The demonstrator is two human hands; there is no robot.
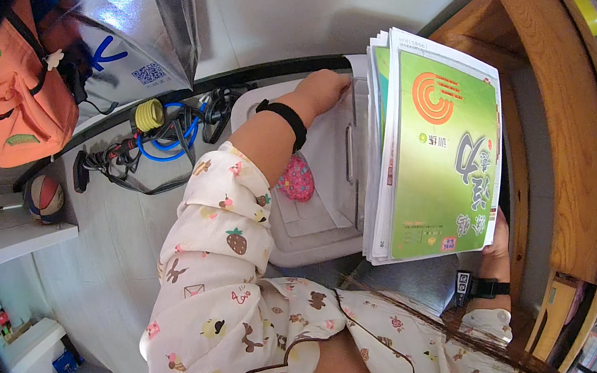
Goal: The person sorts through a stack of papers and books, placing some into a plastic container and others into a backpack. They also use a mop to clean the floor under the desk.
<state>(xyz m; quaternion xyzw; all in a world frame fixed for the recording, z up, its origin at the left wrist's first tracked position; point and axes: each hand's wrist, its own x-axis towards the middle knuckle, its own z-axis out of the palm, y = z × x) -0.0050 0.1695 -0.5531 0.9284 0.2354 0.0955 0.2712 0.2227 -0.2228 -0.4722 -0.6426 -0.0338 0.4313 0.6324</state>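
A thick stack of papers and booklets, topped by a green booklet (438, 159) with an orange spiral, is held up by my right hand (498, 235), whose fingers are mostly behind its right edge. My left hand (329, 91) is at the upper edge of a pale plastic storage bin (264, 103), beside the stack; its fingertips are hard to make out. A clear lid or panel with a handle (349, 153) stands between that hand and the papers. Below my left wrist a pink patterned object (297, 179) lies on the bin.
Left of the bin, cables, straps and a blue cord (166, 158) lie on the floor with a yellow coiled item (148, 114). Farther left are an orange bag (25, 94), a silvery bag (125, 45) and a small ball (44, 198) on a white shelf. A wooden bookcase (582, 139) stands right.
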